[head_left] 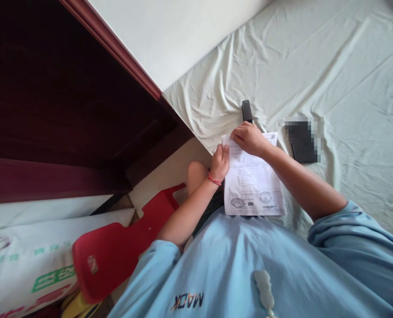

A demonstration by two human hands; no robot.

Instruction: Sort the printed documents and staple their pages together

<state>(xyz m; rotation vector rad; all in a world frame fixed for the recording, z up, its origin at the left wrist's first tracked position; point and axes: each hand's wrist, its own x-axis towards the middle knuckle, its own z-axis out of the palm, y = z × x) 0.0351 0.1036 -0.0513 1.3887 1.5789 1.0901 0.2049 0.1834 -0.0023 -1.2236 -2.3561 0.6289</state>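
A printed paper (251, 176) with round and oval stamps near its lower edge lies over my lap at the edge of the cloth-covered surface. My left hand (220, 162) is closed on its left edge, thumb on top, with a red string around the wrist. Across the upper left corner reaches my right hand (248, 138), fingers bent and pinching the paper's top edge. Just beyond those knuckles lies a small black oblong object (246, 110), which looks like a stapler; the hand hides its near end.
A pale wrinkled sheet (358, 88) covers the surface. A dark, partly pixelated flat object (304, 143) rests right of the paper. On my left are a red plastic chair (117, 251), a white printed sack (27, 260) and dark wooden furniture (67, 88).
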